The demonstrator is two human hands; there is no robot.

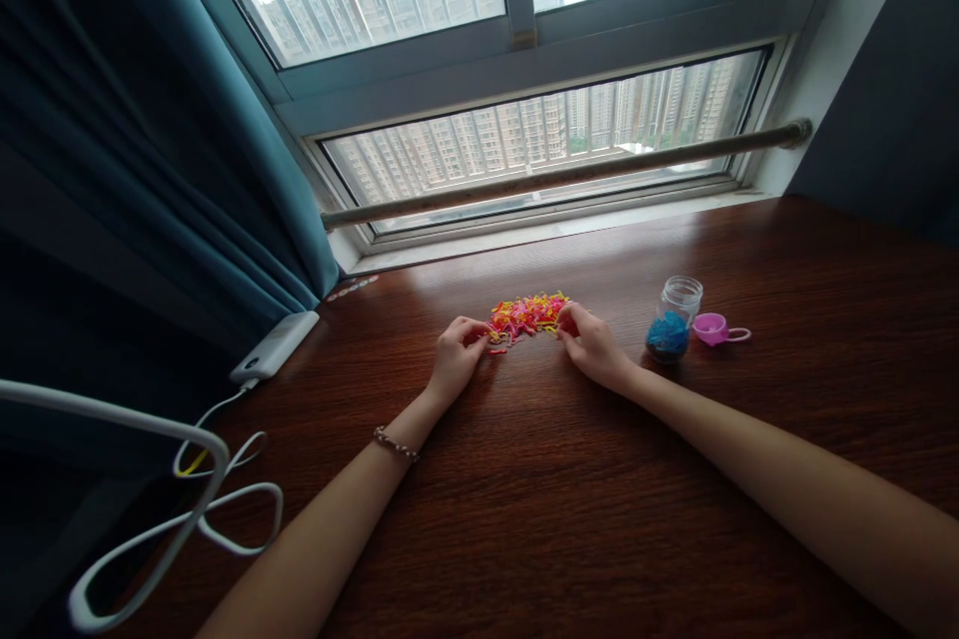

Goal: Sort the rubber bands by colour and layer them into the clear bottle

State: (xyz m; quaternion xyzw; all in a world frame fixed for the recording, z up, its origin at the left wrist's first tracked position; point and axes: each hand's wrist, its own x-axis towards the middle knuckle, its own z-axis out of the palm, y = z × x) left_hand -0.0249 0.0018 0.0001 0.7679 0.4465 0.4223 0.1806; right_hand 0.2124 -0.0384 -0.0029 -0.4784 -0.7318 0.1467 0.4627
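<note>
A heap of small pink, red, orange and yellow bands (526, 316) lies on the dark wooden table. At the heap's left edge is my left hand (458, 357), its thumb and fingertips pinched together at some bands. My right hand (590, 343) touches the heap's right edge with fingers curled and closed; what they hold is too small to make out. To the right of it stands an open clear jar (669, 321) with blue bands inside. The pink lid (710, 327) with a loop handle lies beside the jar.
A white device (275, 350) with a white cable (217, 439) lies at the table's left side, below a blue curtain (247, 170). Behind the table (524, 499) are a window and a horizontal rail (569, 177). Small round stickers lie near the curtain.
</note>
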